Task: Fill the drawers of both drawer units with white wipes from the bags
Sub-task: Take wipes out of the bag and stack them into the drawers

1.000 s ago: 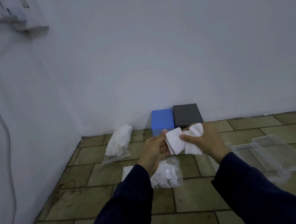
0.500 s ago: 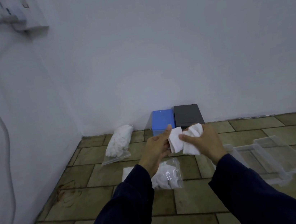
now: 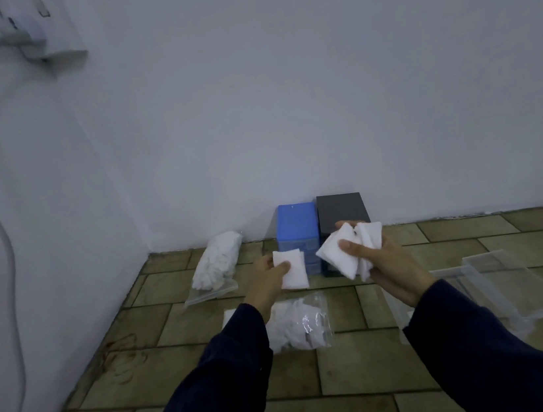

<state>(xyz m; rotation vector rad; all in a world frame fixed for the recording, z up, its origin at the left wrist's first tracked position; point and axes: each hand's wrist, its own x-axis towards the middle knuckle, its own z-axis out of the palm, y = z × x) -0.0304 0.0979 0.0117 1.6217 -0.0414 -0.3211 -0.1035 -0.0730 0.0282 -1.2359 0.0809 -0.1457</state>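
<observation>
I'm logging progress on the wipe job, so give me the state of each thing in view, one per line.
left hand: pinches one folded white wipe.
right hand: grips a bunch of wipes.
near bag: on the floor, holds wipes.
far bag: on the floor, full of wipes.
blue drawer unit: upright at the wall.
dark drawer unit: upright beside it.
clear drawers: out on the floor, no wipes visible inside.

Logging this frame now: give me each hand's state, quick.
Left hand: pinches a single white wipe, thumb on top.
Right hand: grips a bunch of white wipes, thumb pressed across them.
</observation>
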